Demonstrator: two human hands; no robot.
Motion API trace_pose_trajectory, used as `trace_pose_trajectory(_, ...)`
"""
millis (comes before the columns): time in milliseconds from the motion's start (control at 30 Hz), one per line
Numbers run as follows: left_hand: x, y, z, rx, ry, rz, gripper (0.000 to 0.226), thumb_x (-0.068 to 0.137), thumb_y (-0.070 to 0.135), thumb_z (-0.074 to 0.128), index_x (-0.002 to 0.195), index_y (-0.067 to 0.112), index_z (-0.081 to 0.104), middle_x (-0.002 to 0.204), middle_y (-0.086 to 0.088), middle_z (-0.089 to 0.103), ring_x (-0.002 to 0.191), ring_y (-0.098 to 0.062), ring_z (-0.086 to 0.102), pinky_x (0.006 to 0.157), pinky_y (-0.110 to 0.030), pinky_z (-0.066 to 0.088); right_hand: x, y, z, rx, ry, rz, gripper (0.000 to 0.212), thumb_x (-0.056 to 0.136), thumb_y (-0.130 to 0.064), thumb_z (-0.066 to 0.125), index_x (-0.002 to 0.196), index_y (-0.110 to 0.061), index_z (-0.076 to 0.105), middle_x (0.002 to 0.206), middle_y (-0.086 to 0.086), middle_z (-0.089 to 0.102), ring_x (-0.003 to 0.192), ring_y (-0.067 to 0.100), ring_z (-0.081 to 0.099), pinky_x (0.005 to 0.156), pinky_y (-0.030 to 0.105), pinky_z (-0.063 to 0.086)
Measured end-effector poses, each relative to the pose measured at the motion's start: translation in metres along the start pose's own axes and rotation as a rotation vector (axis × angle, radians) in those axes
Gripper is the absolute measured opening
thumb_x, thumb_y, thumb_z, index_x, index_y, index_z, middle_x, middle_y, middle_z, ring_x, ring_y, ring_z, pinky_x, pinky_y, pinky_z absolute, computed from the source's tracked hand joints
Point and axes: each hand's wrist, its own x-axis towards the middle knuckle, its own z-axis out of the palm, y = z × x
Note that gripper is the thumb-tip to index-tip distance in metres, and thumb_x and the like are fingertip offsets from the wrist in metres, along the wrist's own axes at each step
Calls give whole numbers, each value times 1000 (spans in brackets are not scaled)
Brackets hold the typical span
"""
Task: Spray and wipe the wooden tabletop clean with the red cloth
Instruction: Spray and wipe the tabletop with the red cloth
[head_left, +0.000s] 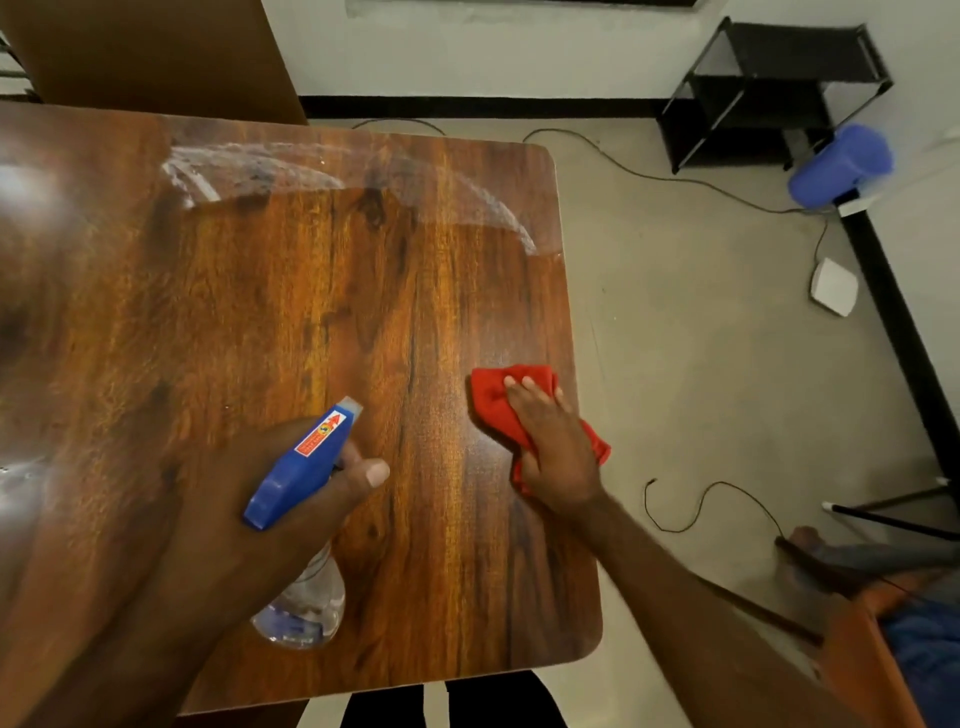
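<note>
Head view, looking down on the task surface. The brown, wood-grain wooden tabletop (311, 291) fills the left and centre. The soft red cloth (498, 410) lies bunched on it at the right edge, roughly midway between near and far.

Your right hand (556, 447) lies flat on the red cloth with fingers extended and pressing down. Your left hand (223, 499) is wrapped round the neck of a clear plastic spray bottle (306, 608) with a blue trigger head (304, 462). It holds the bottle above the near part of the table, nozzle pointing to the far right.

Handling, as a judgement:
- The cloth is light and limp, so it will fold and creep under a push. Keep the palm over its middle and spread the fingers, so it moves as one pad.
- The glossy top probably offers little friction where it is wet.
- The spray bottle looks light and rigid, and a grip at the neck is the natural one.

Arcing wet streaks (249, 171) mark the far part of the table.

Hard to make out:
- The trigger and neck are covered by your left hand.
- The liquid level in the bottle is unclear.
- The part of the cloth under your palm is hidden.
- Glare and blur wash out the far-left and left regions of the table.
- Your left forearm covers the near-left corner.
- Whether the wood beside the cloth is damp cannot be told.
</note>
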Motion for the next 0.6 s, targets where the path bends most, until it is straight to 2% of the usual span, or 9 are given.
trace_pose_trajectory(100,-3,17,12,-48,81,-25,47,51,96,57,70,54,65,55,15,63,55,-1,64,52,-5,50,8,11,-1,9,17,-44,87,87,-6,72,163,-17,31,164,-5,35,158,13,23,130,49,16)
trace_pose_trajectory(167,-3,23,22,-29,160,-57,24,51,82,71,69,78,54,78,36,61,74,23,58,69,3,46,25,21,-5,-2,5,-82,84,86,-6,69,162,-16,35,163,-3,39,156,13,25,131,46,14)
trace_pose_trajectory(267,1,29,36,36,168,-29,41,56,68,72,78,89,44,85,63,48,88,42,41,80,13,33,60,37,-13,3,-24,-78,78,88,-10,66,161,-13,39,161,6,47,155,20,33,131,47,16)
trace_pose_trajectory(333,6,29,45,67,162,-15,53,59,62,82,80,90,42,83,67,42,89,46,36,80,16,25,85,49,-18,2,-24,-73,77,88,-10,65,161,-12,40,160,8,49,154,23,35,131,49,18)
trace_pose_trajectory(400,16,36,53,109,194,-13,52,59,65,83,80,89,42,85,59,49,91,42,41,78,14,32,110,61,-22,-3,-9,-72,75,86,-11,61,159,-12,42,158,8,51,153,24,38,130,49,20)
trace_pose_trajectory(433,23,35,56,112,186,-23,38,56,77,76,80,84,48,87,49,57,89,33,51,72,8,41,125,68,-24,-4,2,-77,74,85,-11,59,158,-11,44,157,8,52,152,24,39,130,49,20)
trace_pose_trajectory(500,33,34,64,89,160,-73,47,47,96,58,80,63,60,82,22,66,78,6,65,58,-1,48,154,81,-27,2,13,-74,74,84,-11,59,157,-12,46,156,9,54,151,25,41,130,49,21)
trace_pose_trajectory(533,39,34,69,120,181,-74,46,54,90,62,81,53,61,78,15,66,73,-3,65,54,-3,48,169,87,-29,12,10,-65,73,84,-12,59,156,-12,47,155,10,54,150,26,42,129,50,22)
trace_pose_trajectory(600,52,34,82,164,217,-65,19,77,55,77,78,43,63,64,11,63,58,-9,62,50,-9,47,200,94,-38,36,3,-31,68,87,-17,57,155,-13,48,153,12,55,147,30,46,127,53,27)
